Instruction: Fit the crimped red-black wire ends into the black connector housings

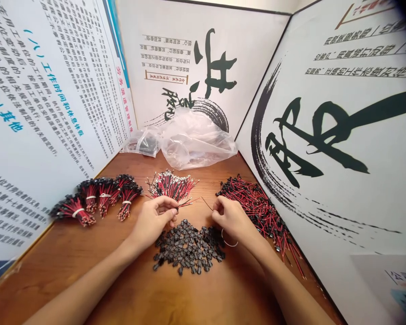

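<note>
The left hand (154,221) and right hand (232,219) are each closed in a fingertip pinch on a thin wire (189,201), held just above the pile of black plugs (189,247). Loose wires (172,185) lie just beyond on the worktop (138,289), probably kept within easy reach.

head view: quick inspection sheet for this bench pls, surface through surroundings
surface: brown wooden table
job's things: black connector pile near both hands; loose wire bunch behind it; wire heap at right
clutter: tied bundles at left; plastic bags at back
grippers: left hand pinches a red-black lead; right hand pinches a thin wire
cables: nothing seen apart from the wires
surroundings: printed boards on three sides
</note>
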Action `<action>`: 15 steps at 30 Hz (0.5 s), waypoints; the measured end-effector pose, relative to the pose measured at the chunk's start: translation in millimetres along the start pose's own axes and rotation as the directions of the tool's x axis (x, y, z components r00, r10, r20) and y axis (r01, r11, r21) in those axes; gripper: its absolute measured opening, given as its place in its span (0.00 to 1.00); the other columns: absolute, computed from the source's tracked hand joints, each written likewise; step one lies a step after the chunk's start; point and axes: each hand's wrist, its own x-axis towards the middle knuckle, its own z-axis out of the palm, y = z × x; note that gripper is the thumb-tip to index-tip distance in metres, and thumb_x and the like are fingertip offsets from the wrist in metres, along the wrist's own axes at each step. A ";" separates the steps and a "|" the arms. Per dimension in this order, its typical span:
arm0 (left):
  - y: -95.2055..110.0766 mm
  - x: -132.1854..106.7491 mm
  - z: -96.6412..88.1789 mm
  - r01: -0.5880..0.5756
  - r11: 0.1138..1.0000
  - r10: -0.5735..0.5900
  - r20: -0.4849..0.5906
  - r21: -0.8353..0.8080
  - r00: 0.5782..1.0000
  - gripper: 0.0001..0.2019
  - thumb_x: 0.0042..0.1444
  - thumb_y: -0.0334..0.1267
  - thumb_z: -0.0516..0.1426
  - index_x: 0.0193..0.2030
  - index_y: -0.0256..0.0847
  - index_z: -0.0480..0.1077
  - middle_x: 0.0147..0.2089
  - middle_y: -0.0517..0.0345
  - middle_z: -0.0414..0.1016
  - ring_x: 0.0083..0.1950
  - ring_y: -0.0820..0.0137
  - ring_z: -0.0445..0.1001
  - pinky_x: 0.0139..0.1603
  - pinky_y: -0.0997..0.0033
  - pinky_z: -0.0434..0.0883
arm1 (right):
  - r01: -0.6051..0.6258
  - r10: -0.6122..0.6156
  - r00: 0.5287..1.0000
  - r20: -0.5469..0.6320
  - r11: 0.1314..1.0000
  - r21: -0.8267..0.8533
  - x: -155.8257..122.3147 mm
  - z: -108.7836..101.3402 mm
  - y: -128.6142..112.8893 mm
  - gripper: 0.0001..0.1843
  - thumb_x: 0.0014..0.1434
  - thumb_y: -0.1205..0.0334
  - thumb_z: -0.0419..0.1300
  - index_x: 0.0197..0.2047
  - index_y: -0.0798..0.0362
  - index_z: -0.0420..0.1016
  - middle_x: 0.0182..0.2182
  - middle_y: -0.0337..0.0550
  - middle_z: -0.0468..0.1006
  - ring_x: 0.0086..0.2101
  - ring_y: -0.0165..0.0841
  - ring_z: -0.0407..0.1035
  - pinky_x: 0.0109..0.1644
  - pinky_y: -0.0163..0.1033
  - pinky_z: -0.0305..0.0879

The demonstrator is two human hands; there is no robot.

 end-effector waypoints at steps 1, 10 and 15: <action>0.1 0.5 0.1 0.014 1.000 -0.014 0.003 -0.027 1.000 0.09 0.48 0.36 0.64 0.34 0.33 0.71 0.26 0.59 0.74 0.22 0.74 0.71 0.25 0.74 0.71 | -0.002 0.000 1.000 0.011 0.986 0.168 -0.9 -0.6 -1.6 0.09 0.49 0.75 0.54 0.33 0.54 0.70 0.25 0.39 0.74 0.27 0.32 0.69 0.32 0.36 0.61; -2.7 -0.4 2.2 0.051 0.993 -0.040 0.103 -0.102 0.994 0.13 0.48 0.39 0.65 0.36 0.32 0.72 0.25 0.57 0.76 0.23 0.74 0.72 0.27 0.74 0.71 | -0.133 -0.019 0.987 0.159 0.453 0.882 -18.2 12.5 -40.3 0.06 0.48 0.63 0.66 0.30 0.55 0.73 0.22 0.38 0.76 0.19 0.26 0.63 0.22 0.31 0.59; -5.3 -2.4 4.9 0.063 0.992 -0.045 0.167 -0.107 0.985 0.12 0.49 0.37 0.65 0.36 0.31 0.72 0.26 0.57 0.76 0.23 0.75 0.72 0.27 0.75 0.70 | -0.106 0.013 0.994 0.106 0.251 0.962 -21.2 28.6 -46.2 0.06 0.48 0.66 0.67 0.31 0.54 0.76 0.26 0.39 0.76 0.22 0.26 0.62 0.23 0.31 0.56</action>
